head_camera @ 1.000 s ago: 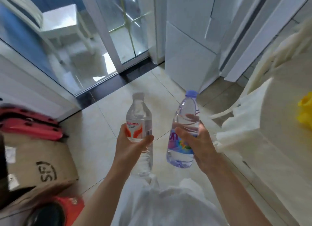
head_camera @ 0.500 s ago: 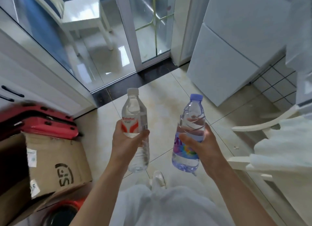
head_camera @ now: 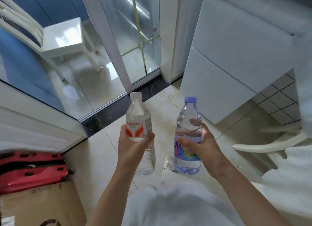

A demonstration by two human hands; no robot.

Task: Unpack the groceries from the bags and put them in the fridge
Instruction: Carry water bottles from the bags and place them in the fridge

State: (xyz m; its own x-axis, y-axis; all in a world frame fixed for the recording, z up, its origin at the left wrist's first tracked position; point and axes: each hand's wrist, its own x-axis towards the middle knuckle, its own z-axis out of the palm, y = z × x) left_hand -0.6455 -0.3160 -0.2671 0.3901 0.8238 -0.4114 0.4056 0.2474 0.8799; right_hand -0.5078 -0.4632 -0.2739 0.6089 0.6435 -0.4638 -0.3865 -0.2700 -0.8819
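My left hand [head_camera: 133,147] grips a clear water bottle with a white cap and a red-and-white label [head_camera: 138,118], held upright in front of me. My right hand [head_camera: 202,146] grips a second water bottle with a purple cap and a rainbow label [head_camera: 187,118], also upright. The two bottles are side by side, a little apart. The white fridge [head_camera: 236,57] stands ahead on the right with both doors closed, its lower door nearest the bottles.
A cardboard box [head_camera: 37,205] and red folded items [head_camera: 30,168] sit at lower left. A white chair rail [head_camera: 266,144] and white cloth [head_camera: 290,175] are at right. Glass sliding doors [head_camera: 131,40] lie ahead, with a white chair [head_camera: 64,35] behind them. Beige tiled floor [head_camera: 104,155] lies between.
The view has turned and moved closer to the fridge and glass door. Both hands keep the bottles upright in the same grips; the white cloth has slid further to the right edge.
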